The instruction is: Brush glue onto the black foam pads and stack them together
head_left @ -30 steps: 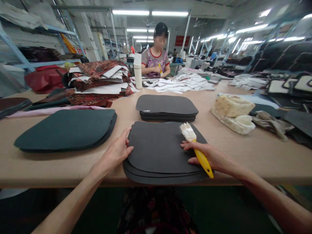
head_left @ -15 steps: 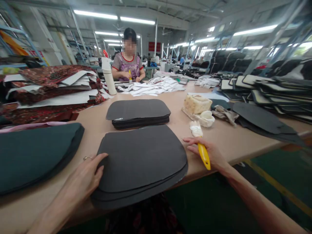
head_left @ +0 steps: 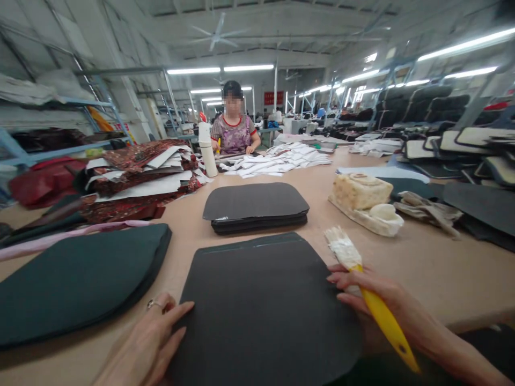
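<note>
A stack of dark grey rounded panels lies before me at the table's near edge, with a shiny strip along its far edge. My left hand, a ring on one finger, rests its fingertips against the stack's left edge, fingers apart. In my right hand is a paintbrush with a yellow handle and white-coated bristles pointing away from me. Fingertips of that same hand touch the panels' right edge. Behind them sits a second stack of dark panels.
Dark green panels lie at left, below patterned red sheets. A whitish crusted block and a crumpled cloth are at right. Across the table, a person works behind white pieces and a white cylindrical container.
My view has shifted, bringing the stack lower in the picture. The right hand has come against the panels' right edge with the brush. The lower panels' fanned edges no longer show.
</note>
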`<control>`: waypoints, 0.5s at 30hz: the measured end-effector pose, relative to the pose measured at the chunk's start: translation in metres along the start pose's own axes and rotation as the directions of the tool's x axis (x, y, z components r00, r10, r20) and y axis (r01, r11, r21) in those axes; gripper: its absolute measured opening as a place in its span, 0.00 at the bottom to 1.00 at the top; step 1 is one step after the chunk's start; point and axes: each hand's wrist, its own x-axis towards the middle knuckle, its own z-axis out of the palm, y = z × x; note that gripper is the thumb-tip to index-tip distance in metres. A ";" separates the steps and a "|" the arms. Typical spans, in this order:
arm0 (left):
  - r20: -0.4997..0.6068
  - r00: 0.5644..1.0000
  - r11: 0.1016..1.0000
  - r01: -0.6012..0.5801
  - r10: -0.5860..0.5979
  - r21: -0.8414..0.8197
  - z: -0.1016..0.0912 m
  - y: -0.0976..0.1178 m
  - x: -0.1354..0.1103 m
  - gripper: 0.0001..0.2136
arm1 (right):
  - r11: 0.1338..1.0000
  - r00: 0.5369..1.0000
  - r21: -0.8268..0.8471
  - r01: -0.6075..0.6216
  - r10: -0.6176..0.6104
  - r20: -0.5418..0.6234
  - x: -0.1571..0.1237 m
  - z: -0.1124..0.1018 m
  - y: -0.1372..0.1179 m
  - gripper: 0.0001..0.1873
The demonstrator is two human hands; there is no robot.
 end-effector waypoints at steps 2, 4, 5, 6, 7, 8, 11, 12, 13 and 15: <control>0.018 0.998 0.998 -0.056 0.056 -0.016 -0.010 0.004 0.001 0.13 | 0.999 0.999 -0.012 0.044 -0.044 -0.002 0.019 0.010 -0.008 0.10; 0.073 0.990 0.992 -0.113 0.117 -0.058 -0.021 0.009 0.004 0.13 | 0.995 0.995 -0.040 0.090 -0.088 0.049 0.038 0.023 -0.017 0.10; 0.101 0.985 0.988 -0.132 0.139 -0.080 -0.026 0.011 0.005 0.13 | 0.992 0.990 -0.057 0.113 -0.108 0.089 0.046 0.030 -0.021 0.10; 0.122 0.982 0.987 -0.131 0.142 -0.096 -0.030 0.013 0.008 0.13 | 0.988 0.983 -0.076 0.132 -0.120 0.141 0.051 0.036 -0.023 0.12; 0.145 0.982 0.989 -0.107 0.121 -0.098 -0.032 0.016 0.010 0.12 | 0.985 0.971 -0.098 0.145 -0.123 0.203 0.054 0.042 -0.024 0.15; 0.179 0.980 0.993 -0.072 0.087 -0.093 -0.033 0.018 0.014 0.10 | 0.980 0.958 -0.125 0.154 -0.117 0.264 0.056 0.048 -0.023 0.17; 0.283 0.959 0.997 0.036 -0.016 -0.067 -0.027 0.032 0.032 0.09 | 0.961 0.927 -0.208 0.182 -0.097 0.362 0.051 0.059 -0.007 0.18; 0.283 0.959 0.996 0.050 -0.028 -0.071 -0.023 0.037 0.041 0.09 | 0.953 0.926 -0.229 0.201 -0.109 0.360 0.049 0.062 0.001 0.18; 0.246 0.969 0.995 0.044 -0.020 -0.089 -0.017 0.044 0.051 0.08 | 0.943 0.925 -0.240 0.230 -0.136 0.354 0.046 0.065 0.009 0.18; 0.237 0.971 0.992 -0.002 0.031 -0.123 -0.004 0.055 0.070 0.13 | 0.920 0.918 -0.243 0.307 -0.219 0.332 0.043 0.069 0.023 0.17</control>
